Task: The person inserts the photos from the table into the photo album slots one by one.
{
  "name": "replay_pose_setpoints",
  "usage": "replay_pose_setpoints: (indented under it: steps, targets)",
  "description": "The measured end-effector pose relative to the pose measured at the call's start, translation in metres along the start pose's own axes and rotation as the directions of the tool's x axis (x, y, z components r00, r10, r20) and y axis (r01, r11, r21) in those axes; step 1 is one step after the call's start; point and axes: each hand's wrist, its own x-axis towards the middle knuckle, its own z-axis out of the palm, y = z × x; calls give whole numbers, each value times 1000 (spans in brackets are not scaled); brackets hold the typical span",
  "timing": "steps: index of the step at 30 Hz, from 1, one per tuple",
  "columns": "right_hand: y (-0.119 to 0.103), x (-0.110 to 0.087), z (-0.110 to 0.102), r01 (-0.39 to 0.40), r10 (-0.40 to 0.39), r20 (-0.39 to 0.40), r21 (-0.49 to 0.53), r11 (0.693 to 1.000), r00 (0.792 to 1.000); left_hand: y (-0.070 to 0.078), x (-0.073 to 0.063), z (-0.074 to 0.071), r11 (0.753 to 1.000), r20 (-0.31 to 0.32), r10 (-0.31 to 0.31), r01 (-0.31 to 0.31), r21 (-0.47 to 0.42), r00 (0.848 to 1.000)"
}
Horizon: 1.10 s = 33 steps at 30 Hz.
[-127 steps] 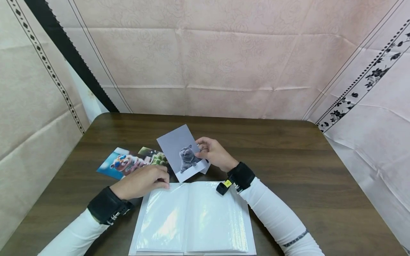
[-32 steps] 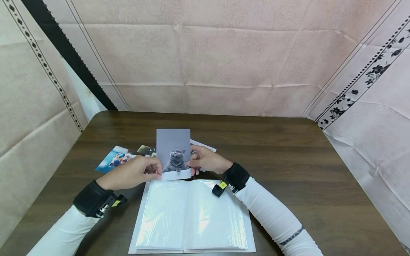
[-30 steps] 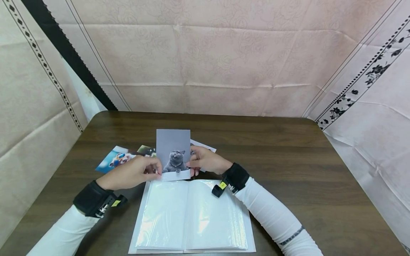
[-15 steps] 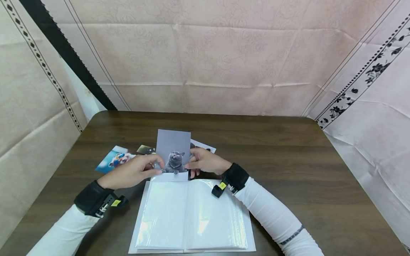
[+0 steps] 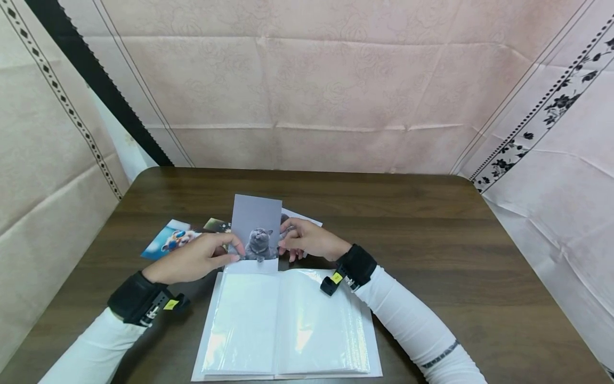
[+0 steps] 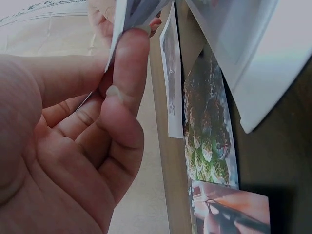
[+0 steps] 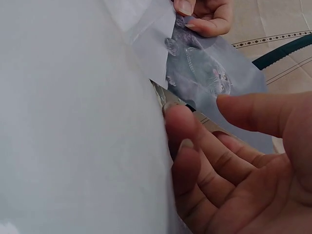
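My left hand [image 5: 199, 256] pinches the left edge of a grey cat photo [image 5: 256, 221] between thumb and forefinger. The photo stands at the top of the left page of an open photo album [image 5: 244, 325]. Its white lower strip overlaps the clear pocket's upper edge. At the photo's right edge is my right hand [image 5: 312, 237], its fingers loosely bent. In the right wrist view the right thumb [image 7: 243, 112] is apart from the other fingers, whose tips are right at the page edge. The left wrist view shows the left fingertips [image 6: 134, 46] on the photo's edge.
Behind the hands lie more photos: a blue one with a colourful animal figure [image 5: 168, 239], a dark green one [image 5: 217, 225], and a white-edged one [image 5: 304, 217] partly behind the right hand. All rest on the brown wooden table [image 5: 408, 224]. A patterned cloth [image 5: 336, 96] hangs behind.
The cat photo was tilted in my right hand; it has been straightened and lowered to the left pocket's top. My left hand has taken its left edge. The right thumb has slipped off its front.
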Motion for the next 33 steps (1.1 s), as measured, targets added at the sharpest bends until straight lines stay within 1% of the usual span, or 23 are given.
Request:
replay_pose_setpoints:
  steps: [4, 11, 15, 17, 20, 24, 27, 30, 33]
  targets:
    - [0, 0, 0, 6, -6, 9, -3, 1000, 1000, 0, 0, 0, 1000, 0, -1, 1, -5, 1000]
    - [1, -1, 0, 36, -36, 17, -12, 999, 999, 0, 0, 1, 999, 11, 27, -28, 41, 1000]
    - [1, -2, 0, 42, -42, 13, -2, 999, 999, 0, 0, 2, 998, 23, 36, -38, 50, 999]
    - [1, -2, -1, 30, -30, -8, 16, 999, 1000, 0, 0, 2, 998, 29, 38, -40, 50, 999]
    - [2, -1, -2, 10, -6, -64, 51, 999, 998, 1, 0, 2, 998, 38, 37, -39, 51, 999]
    - [2, 0, -4, 44, -33, -127, 85, 995, 991, 1, 0, 2, 998, 49, 26, -29, 62, 998]
    - [2, 1, -5, 91, -81, -137, 74, 993, 987, 0, 0, 3, 997, 58, 28, -32, 65, 998]
    - [1, 4, -5, 113, -107, -149, 38, 993, 983, -1, 0, 3, 998, 66, 34, -38, 56, 997]
    - [1, 6, -5, 124, -122, -191, 2, 992, 974, -1, 0, 2, 999, 79, 30, -33, 35, 996]
